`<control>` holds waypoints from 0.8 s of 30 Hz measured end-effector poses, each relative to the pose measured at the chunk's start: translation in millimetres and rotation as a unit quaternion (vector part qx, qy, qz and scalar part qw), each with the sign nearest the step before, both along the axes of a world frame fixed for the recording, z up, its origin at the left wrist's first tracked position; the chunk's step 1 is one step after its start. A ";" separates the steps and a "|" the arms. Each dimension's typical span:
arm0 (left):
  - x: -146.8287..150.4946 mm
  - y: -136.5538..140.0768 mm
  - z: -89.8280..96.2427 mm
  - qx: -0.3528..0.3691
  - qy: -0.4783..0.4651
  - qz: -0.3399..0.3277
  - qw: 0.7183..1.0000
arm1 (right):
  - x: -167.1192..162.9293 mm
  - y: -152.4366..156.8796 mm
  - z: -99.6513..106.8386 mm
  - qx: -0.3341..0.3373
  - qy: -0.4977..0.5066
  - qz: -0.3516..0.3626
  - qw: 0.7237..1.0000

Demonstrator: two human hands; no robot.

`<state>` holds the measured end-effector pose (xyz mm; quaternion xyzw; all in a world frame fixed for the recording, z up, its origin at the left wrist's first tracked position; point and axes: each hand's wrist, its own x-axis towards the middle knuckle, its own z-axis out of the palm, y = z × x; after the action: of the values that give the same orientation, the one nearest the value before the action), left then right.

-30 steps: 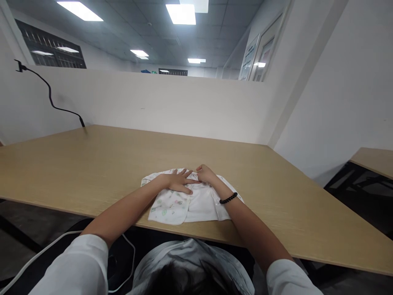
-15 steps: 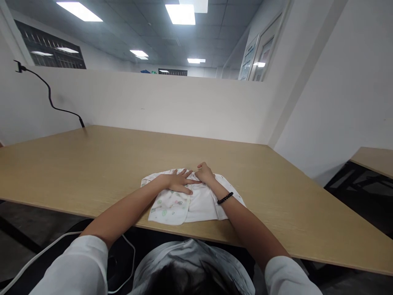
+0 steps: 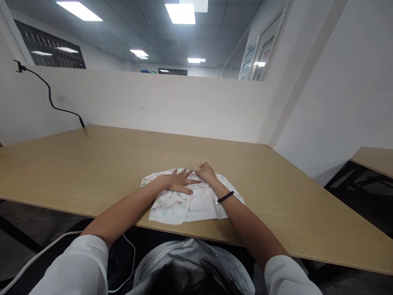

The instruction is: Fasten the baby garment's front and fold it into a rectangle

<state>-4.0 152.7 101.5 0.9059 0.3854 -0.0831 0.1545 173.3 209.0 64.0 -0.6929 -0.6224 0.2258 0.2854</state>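
Observation:
A small white baby shirt (image 3: 172, 207) with a pale green and pink animal print lies on the table by its near edge, its front open and the plain white lining (image 3: 202, 205) showing. Flat on the printed left part rests my left hand (image 3: 179, 181), fingers spread, holding nothing. My right hand (image 3: 205, 173) is curled at the top of the shirt near the neckline, its bent fingers closed on the cloth. The exact grip is partly hidden by the hand itself. A black beaded bracelet (image 3: 226, 197) circles my right wrist.
The wide wooden table (image 3: 123, 155) runs back to a low white partition (image 3: 172, 106). At the back left stands a black gooseneck holder (image 3: 50, 96). Another table (image 3: 374, 159) is at far right. A white cable (image 3: 39, 254) hangs below at left.
My right hand has shifted very slightly to the right at the neckline. My left hand and the shirt look the same.

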 end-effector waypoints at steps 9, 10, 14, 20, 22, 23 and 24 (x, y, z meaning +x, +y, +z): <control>-0.4 0.2 -1.1 0.001 0.007 0.002 1.000 | 7.2 2.1 0.1 -0.019 0.040 -0.040 0.998; -0.3 0.0 -0.6 0.001 0.008 0.001 1.000 | 7.4 1.2 0.3 -0.020 0.036 -0.040 0.998; -0.4 -1.5 -0.1 0.002 0.014 0.002 1.000 | 5.7 -5.6 1.9 -0.018 0.000 -0.041 0.999; -1.2 -3.8 -0.9 0.007 0.006 -0.001 1.000 | 2.5 -15.2 4.1 0.005 -0.032 -0.036 0.999; -1.1 -4.8 -0.3 0.007 0.006 -0.002 1.000 | 2.4 -15.8 4.9 0.002 -0.035 -0.035 0.999; -1.0 -5.4 0.2 0.008 0.007 -0.003 1.000 | 2.5 -15.7 5.3 -0.001 -0.036 -0.036 0.999; -0.9 -6.1 0.7 0.009 0.008 -0.004 1.000 | 2.6 -15.5 5.8 -0.003 -0.037 -0.036 0.999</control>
<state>-4.9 146.6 102.2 0.9081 0.3836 -0.0878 0.1430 175.9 193.4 69.8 -0.7238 -0.6065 0.1912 0.2679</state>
